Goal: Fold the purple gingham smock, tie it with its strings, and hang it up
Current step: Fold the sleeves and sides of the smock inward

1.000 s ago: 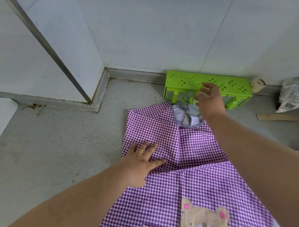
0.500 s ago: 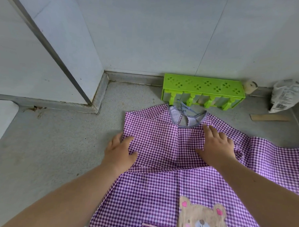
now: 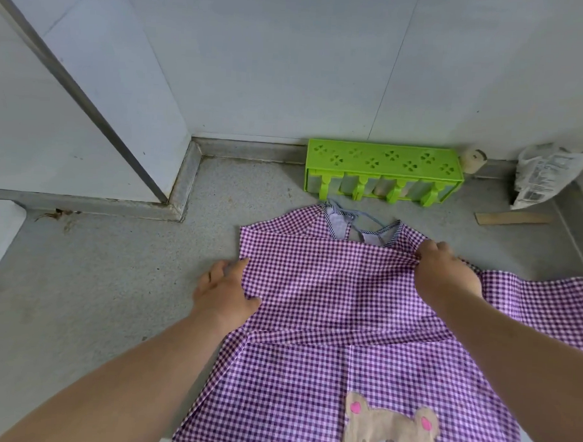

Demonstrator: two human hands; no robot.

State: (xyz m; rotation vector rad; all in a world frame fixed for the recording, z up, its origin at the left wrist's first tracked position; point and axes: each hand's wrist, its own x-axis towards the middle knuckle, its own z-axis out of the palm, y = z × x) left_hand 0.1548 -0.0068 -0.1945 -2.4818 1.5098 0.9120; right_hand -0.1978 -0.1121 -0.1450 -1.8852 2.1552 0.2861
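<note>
The right hand (image 3: 446, 277) has its grip closed on the cloth, fingers curled and pinching a bunched ridge at the right shoulder of the purple-and-white gingham cotton smock (image 3: 330, 296); the left hand (image 3: 225, 289) lies with fingers relaxed at the smock's folded left edge, thumb on the fabric, holding rather than pinching; the smock itself lies spread on the grey speckled floor (image 3: 114, 280), neck opening and thin blue-grey strings (image 3: 353, 220) pointing toward the wall, the left side already turned in, the right sleeve trailing off to the right.

The step in hand looks like folding that right side inward; done well, the left hand would anchor the finished fold while the right lifts the cloth and lays it across to match, edges parallel, strings kept free for tying.

Beyond the neck stands a lime-green plastic hook rack (image 3: 382, 171); further right a crumpled white printed packet (image 3: 542, 178), its writing too small to read; the brown bear appliqué (image 3: 391, 429) carries no lettering.
</note>
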